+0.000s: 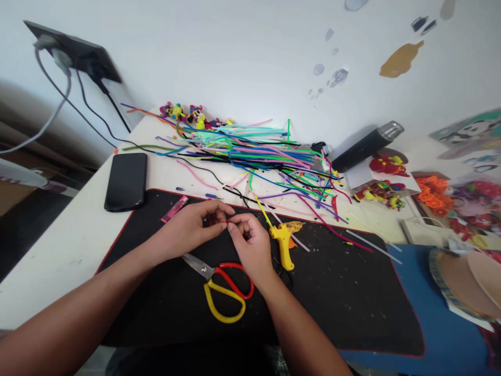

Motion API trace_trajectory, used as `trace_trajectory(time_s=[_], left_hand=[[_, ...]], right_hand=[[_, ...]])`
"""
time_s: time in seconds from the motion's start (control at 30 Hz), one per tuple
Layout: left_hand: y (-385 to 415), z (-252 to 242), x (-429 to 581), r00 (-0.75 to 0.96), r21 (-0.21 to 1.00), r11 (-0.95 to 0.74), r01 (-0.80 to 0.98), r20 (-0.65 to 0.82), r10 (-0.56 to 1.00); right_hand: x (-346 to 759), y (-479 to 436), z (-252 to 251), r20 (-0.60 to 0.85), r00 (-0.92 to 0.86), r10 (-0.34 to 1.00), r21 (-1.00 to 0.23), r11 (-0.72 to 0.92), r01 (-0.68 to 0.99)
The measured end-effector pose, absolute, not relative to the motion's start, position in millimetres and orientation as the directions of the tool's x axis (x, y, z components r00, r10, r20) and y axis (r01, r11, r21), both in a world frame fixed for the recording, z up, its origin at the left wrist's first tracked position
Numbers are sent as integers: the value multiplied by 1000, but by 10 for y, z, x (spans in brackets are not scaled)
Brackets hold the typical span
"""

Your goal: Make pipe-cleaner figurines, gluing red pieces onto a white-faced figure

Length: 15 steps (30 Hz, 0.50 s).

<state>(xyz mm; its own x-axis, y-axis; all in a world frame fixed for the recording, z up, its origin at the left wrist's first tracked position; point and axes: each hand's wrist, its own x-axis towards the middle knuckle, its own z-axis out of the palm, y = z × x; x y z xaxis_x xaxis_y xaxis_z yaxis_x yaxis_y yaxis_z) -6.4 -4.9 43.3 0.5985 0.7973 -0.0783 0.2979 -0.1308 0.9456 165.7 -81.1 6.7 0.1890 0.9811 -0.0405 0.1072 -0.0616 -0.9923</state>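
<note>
**A small red piece point(228, 221) pinched between the left hand point(191, 225) and the right hand point(252, 244)**

Only a sliver of the small red piece shows, at the meeting fingertips, above the far part of a black mat point(336, 303). Both hands are closed on it: thumb and forefinger of the left come in from one side, the right thumb and curled fingers from the other.

Nearer the surface's front edge, scissors point(206, 270) with one red and one yellow handle lie on the mat, their blades running leftward to the left wrist, where the tip is hidden. Just right of the right hand is a yellow glue gun point(284, 243), nozzle to the right, a thin yellow stick point(263, 211) reaching from its rear toward the far edge. Beyond the left hand lies a pink item point(174, 208), with a blue pen point(212, 197) near it at the mat's far edge.

A black phone point(126, 181) rests on the white surface point(62, 235) by its left edge. Along the far edge spreads a heap of coloured fuzzy stems point(258, 151), with small bright figures point(198, 117) at the far left corner. Toward the far right corner stand a black bottle point(362, 149) with a metal cap and a white box point(354, 180) bearing more figures.
</note>
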Motion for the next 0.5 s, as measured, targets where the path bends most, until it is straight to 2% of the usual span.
trace_trajectory(time_s=[0.5], left_hand=[[-30, 414, -76, 624, 950, -117, 288, -94, 776]], right_hand=[[1656, -816, 52, -70, 177, 982, -992, -87, 95]])
